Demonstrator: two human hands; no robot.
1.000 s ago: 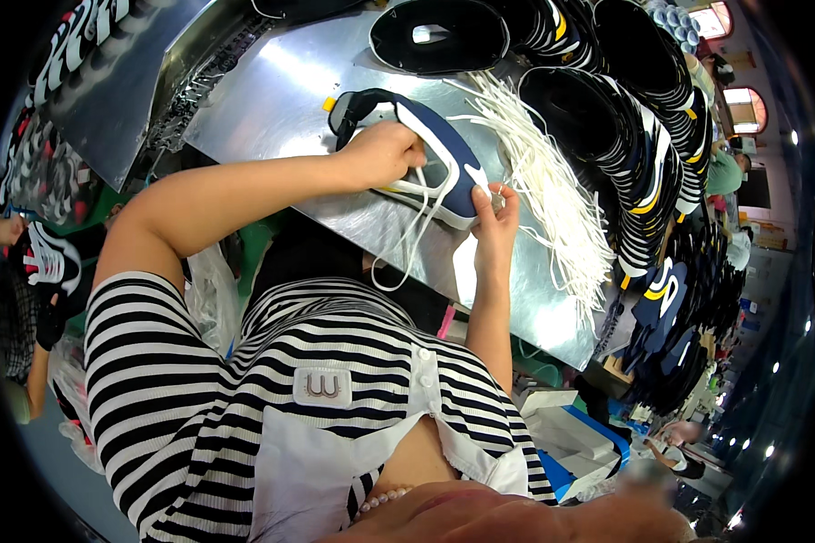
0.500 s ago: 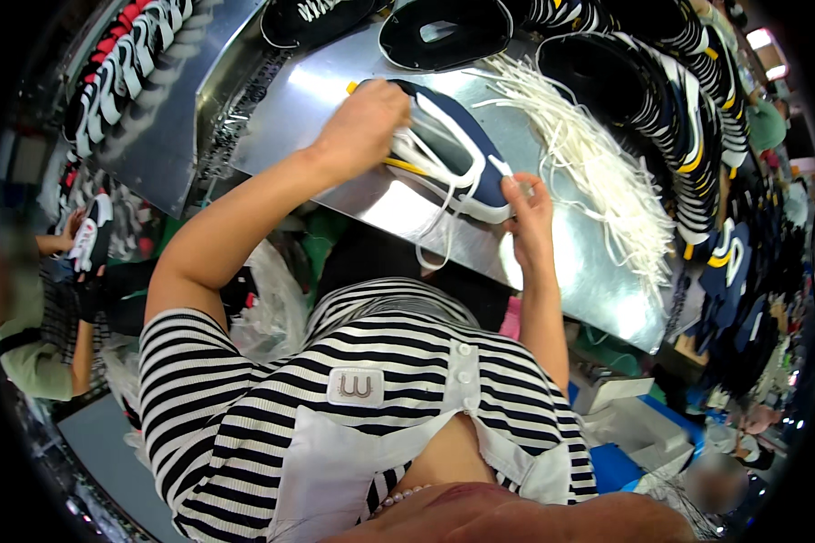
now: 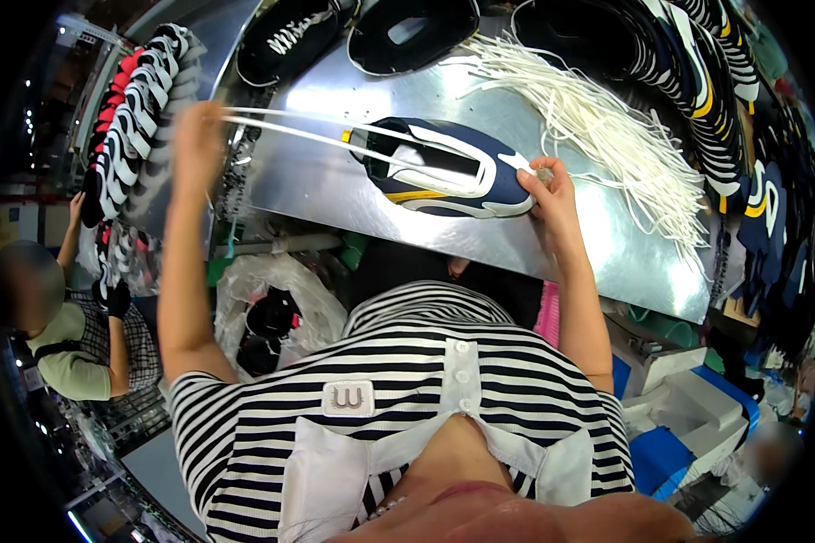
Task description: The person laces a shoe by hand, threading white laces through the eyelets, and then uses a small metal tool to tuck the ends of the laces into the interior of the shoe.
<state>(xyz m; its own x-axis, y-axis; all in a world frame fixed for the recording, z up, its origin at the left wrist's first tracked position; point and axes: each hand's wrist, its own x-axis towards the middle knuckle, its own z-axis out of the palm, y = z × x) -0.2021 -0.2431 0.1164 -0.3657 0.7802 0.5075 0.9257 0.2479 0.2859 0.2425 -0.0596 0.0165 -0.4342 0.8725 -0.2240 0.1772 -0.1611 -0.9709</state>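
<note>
A navy shoe upper [image 3: 509, 178] with white and yellow trim lies on the shiny metal table [image 3: 335, 192] in front of me. A white shoelace [image 3: 285, 133] runs out of its opening in two taut strands toward the left. My left hand [image 3: 199, 131], blurred by motion, is closed on the far ends of those strands, well away from the upper. At the toe end, my right hand [image 3: 551, 192] pinches the upper's edge between thumb and fingers. Beyond that hand spreads a loose pile of white shoelaces [image 3: 598, 154].
Black uppers [image 3: 290, 41] lie along the table's far edge. Stacked uppers [image 3: 702, 100] curve down the right side. At left, a row of white, black and red uppers [image 3: 136, 118] stands beside a chain-like strip. A plastic bag [image 3: 231, 294] hangs below; a co-worker [image 3: 77, 362] is at far left.
My left hand has swung far left from the upper, drawing the lace strands out long and straight. The upper now lies flatter on the table, with my right hand still at its toe.
</note>
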